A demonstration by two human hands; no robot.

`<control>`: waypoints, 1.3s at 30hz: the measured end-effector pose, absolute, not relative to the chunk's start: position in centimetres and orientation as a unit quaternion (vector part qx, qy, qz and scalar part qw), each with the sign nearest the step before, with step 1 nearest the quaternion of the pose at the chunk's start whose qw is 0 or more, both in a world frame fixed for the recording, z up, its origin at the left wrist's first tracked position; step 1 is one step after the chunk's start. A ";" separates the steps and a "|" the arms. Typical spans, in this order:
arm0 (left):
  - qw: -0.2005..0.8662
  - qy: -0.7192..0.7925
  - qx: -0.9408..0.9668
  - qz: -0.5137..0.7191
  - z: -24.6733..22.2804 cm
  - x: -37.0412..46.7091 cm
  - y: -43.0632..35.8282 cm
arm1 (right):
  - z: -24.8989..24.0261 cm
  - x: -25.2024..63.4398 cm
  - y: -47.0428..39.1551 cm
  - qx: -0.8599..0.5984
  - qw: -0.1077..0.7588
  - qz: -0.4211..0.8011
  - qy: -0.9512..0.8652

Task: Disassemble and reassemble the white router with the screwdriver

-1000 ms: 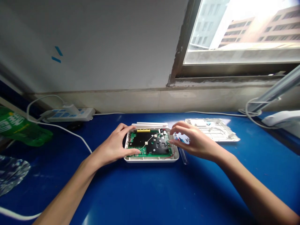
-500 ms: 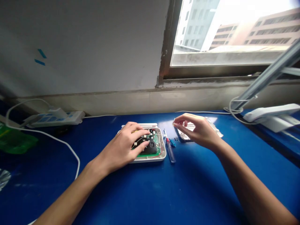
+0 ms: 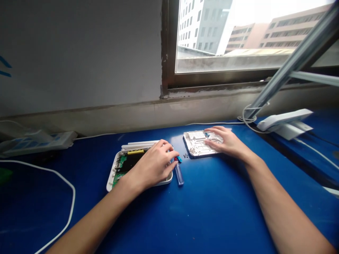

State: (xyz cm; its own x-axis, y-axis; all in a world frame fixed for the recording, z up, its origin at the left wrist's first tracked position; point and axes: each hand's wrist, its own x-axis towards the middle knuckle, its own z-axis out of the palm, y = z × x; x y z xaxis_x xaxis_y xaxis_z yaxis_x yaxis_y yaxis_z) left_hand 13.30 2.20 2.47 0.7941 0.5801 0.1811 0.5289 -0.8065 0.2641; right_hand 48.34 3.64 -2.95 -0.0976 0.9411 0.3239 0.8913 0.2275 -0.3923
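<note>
An opened white device case (image 3: 109, 176) with a green circuit board and black and yellow parts lies left of centre. Over its right side is my left hand (image 3: 157, 162), fingers curled near the red and blue end of a screwdriver (image 3: 179, 174); whether they grip anything is hidden. My right hand (image 3: 225, 143) rests on the white cover (image 3: 197, 144), which lies inner side up, its fingers apart. Small dark screws (image 3: 185, 155) sit between the screwdriver and the cover.
A power strip (image 3: 60, 139) stands at the back left, with a white cable (image 3: 72, 190) looping over the blue table (image 3: 201, 218). At the right are a white device (image 3: 287, 120) and a slanted metal pole (image 3: 280, 74).
The view has swung right. My left hand has shifted from above the board to the case's right edge by the screwdriver. My right hand has moved farther onto the cover and its fingers have opened.
</note>
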 end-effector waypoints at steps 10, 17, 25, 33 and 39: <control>0.322 0.376 0.798 0.344 3.3 11.2 1.3 | 0.2 44.6 2.8 -0.588 0.373 0.090 -0.712; 0.684 0.403 0.450 0.409 3.9 7.9 0.8 | 2.7 33.0 0.5 -0.501 0.416 0.113 -0.751; 0.649 0.449 0.354 0.503 3.1 2.2 0.9 | 2.4 32.8 0.3 -0.546 0.383 0.194 -0.719; 0.640 0.474 0.322 0.511 2.9 -0.4 1.4 | 0.9 33.1 0.4 -0.483 0.229 0.224 -0.815; 0.646 0.477 0.336 0.492 2.7 -0.5 1.2 | 0.9 32.7 0.4 -0.480 0.254 0.259 -0.798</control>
